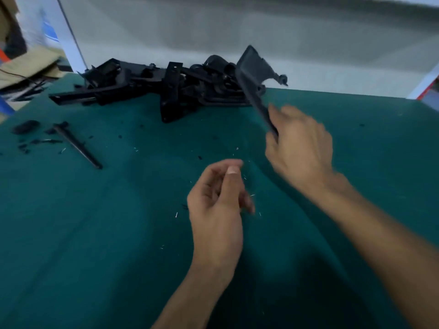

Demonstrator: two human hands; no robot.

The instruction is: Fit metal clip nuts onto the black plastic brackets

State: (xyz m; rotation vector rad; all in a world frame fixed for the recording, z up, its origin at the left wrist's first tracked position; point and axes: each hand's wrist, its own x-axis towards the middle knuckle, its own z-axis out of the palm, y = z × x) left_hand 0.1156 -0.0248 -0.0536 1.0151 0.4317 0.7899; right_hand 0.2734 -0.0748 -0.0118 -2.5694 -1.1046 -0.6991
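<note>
Over green mat (95,233), our right hand (300,148) grips raised black bracket (254,74) near bracket pile (147,84), left hand (218,200) loosely curled, empty.

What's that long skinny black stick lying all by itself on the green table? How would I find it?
Start at the big heap of black plastic brackets at the far edge of the green table. Look nearer and to the left, where small black scraps are scattered. The stick lies there slanted, alone on the cloth: one long, thin, straight bar, unlike the chunky tangled parts in the heap.
</note>
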